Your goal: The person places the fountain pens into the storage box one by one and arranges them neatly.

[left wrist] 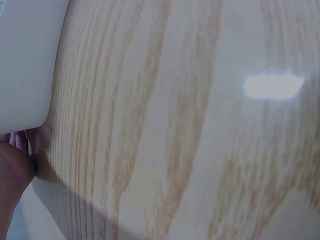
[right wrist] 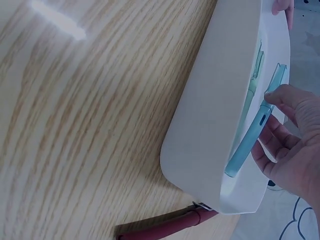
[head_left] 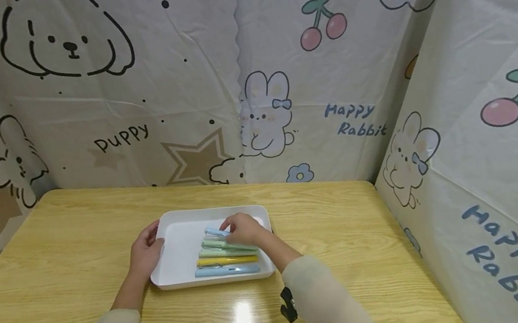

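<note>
A white tray (head_left: 179, 250) stands on the table, with several pens lying side by side in its right half. My left hand (head_left: 146, 253) grips the tray's left end, thumb at the rim; in the left wrist view my left hand (left wrist: 15, 165) is mostly cut off by the frame edge. My right hand (head_left: 245, 229) pinches a light blue pen (right wrist: 252, 132) between thumb and fingers at the far end of the row. Nearer me lie green pens (head_left: 224, 252), a yellow pen (head_left: 227, 260) and another light blue pen (head_left: 227, 270).
A dark red pen (right wrist: 167, 227) lies on the wooden table (head_left: 352, 259) just outside the tray's right end. Printed cloth (head_left: 188, 83) hangs behind the table and along its sides. Black wrist cameras sit on both sleeves.
</note>
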A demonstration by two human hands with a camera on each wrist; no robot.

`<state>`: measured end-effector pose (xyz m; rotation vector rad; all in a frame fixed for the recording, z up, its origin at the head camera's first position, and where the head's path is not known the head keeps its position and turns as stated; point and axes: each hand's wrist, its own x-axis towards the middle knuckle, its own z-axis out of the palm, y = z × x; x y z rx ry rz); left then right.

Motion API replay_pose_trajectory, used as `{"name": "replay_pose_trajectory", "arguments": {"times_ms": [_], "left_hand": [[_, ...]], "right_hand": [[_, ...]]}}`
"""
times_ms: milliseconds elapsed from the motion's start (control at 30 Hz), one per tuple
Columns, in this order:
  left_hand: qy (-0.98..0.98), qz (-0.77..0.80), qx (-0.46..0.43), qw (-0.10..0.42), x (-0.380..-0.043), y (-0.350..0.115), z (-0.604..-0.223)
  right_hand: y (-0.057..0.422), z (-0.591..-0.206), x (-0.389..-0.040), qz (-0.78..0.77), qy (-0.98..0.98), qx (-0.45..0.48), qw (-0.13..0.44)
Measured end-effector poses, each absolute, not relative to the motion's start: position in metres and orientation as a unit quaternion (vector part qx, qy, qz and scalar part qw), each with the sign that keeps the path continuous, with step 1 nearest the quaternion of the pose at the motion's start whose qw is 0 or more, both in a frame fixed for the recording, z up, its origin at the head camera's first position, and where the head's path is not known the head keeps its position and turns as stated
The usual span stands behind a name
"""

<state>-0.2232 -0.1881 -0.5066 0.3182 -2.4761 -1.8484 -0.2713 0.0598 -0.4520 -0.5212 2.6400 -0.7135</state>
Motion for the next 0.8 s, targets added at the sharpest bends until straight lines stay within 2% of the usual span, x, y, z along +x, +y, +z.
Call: {"name": "replay_pose_trajectory", "arguments": {"times_ms": [800], "left_hand": [[-0.796, -0.594, 0.11, 0.017, -0.224, -0.189, -0.508]], "right_hand": [[0.055, -0.467, -0.274, -0.245, 0.937, -0.182, 0.17]]}}
